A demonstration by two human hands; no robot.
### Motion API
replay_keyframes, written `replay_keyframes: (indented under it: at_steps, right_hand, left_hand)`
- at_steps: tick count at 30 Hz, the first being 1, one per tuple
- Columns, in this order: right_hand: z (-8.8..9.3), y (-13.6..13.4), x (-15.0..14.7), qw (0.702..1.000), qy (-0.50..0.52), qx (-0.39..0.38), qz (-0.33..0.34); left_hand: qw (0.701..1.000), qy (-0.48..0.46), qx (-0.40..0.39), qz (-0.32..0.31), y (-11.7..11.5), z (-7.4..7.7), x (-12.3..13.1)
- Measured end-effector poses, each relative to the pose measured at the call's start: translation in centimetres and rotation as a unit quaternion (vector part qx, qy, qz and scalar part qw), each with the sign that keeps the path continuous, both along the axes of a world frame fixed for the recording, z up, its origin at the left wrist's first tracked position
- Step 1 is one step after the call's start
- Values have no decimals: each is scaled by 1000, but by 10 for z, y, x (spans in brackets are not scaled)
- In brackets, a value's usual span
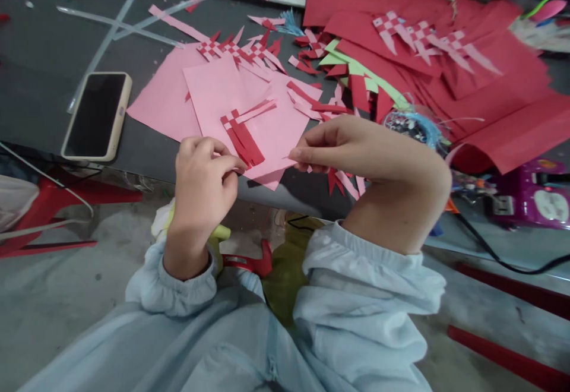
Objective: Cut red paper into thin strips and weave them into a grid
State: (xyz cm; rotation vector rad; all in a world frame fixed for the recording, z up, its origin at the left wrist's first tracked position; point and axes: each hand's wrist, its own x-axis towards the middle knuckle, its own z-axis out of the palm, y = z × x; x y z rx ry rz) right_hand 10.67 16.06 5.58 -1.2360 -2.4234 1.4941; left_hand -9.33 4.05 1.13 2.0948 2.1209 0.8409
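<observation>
A narrow pink paper strip (272, 167) stretches sideways between my two hands near the table's front edge. My left hand (205, 175) is closed at the strip's left end, with its fingertips beside the lower end of a partly woven red and pink paper piece (246, 144). Between thumb and forefinger, my right hand (338, 148) pinches the strip's right end. The woven piece lies on pink paper sheets (218, 86), its checkered corner at the upper left and loose pink strips pointing right. Whether my left fingers also touch the woven piece I cannot tell.
A phone (97, 116) lies at the left, near clear glue sticks (118, 24). Checkered woven paper pieces (231, 50) and paper scraps (320, 104) lie behind my hands. Red paper sheets (481, 83) fill the right, with a purple device (532, 196) in front.
</observation>
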Motion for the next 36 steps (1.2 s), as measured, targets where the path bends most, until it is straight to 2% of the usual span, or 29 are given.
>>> replay_keyframes:
  at_steps: [3,8,16,27,36]
  right_hand:
    - [-4,4,-1,999,-26,-14,15]
    - [-7,6,-3,999,-8,-12,29]
    - [-6,6,-5,999,-11,-15,29]
    - [-3,4,-6,1000,-21,-22,0]
    - [-4,6,-7,999,-35,-13,10]
  left_hand:
    - [1000,13,-18,-12,-1,-2,0]
    - [999,47,-14,-16,0,-3,1]
    - [998,60,-7,-13,3,-6,3]
    - [997,60,-46,4,5,-7,4]
    - [996,71,-54,5,6,-8,3]
